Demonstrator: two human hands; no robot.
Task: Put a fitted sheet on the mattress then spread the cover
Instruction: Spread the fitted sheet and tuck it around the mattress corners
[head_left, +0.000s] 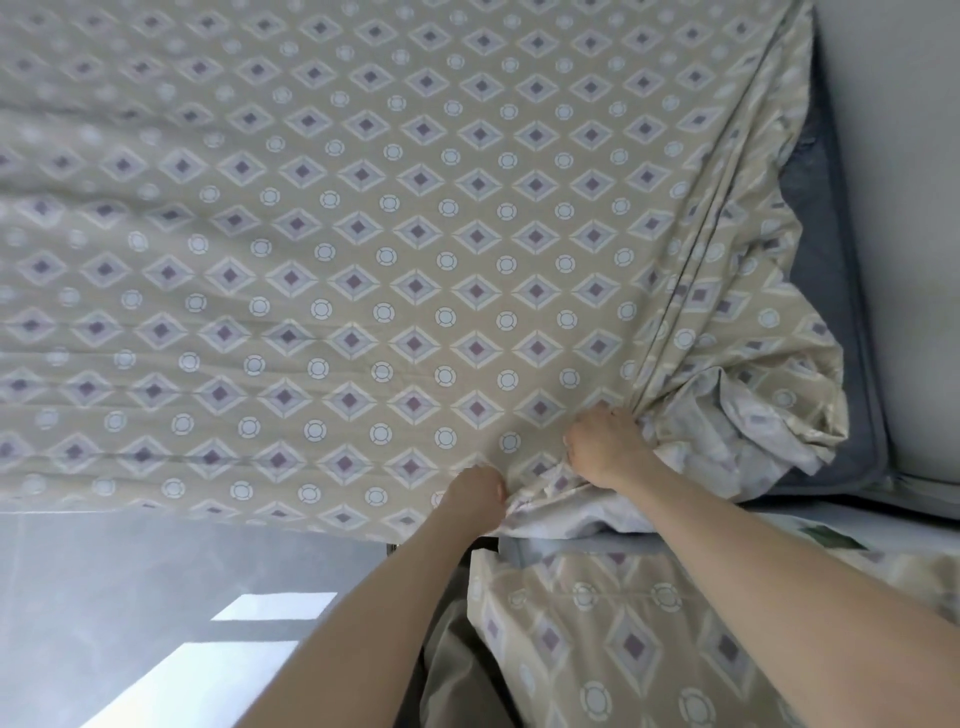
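A beige fitted sheet (363, 234) with a diamond and circle print covers most of the mattress. The grey-blue mattress (826, 249) shows bare along the right edge and at the near right corner. There the sheet lies bunched, its pale underside turned out. My left hand (475, 491) grips the sheet's near edge. Just to its right, my right hand (605, 444) holds a gathered fold of the sheet at the corner. A tight crease runs from that fold to the far right.
A grey floor (104, 597) with bright patches of light lies at the lower left. More fabric of the same print (649, 649) hangs below my arms. A pale wall (904, 156) stands along the right of the bed.
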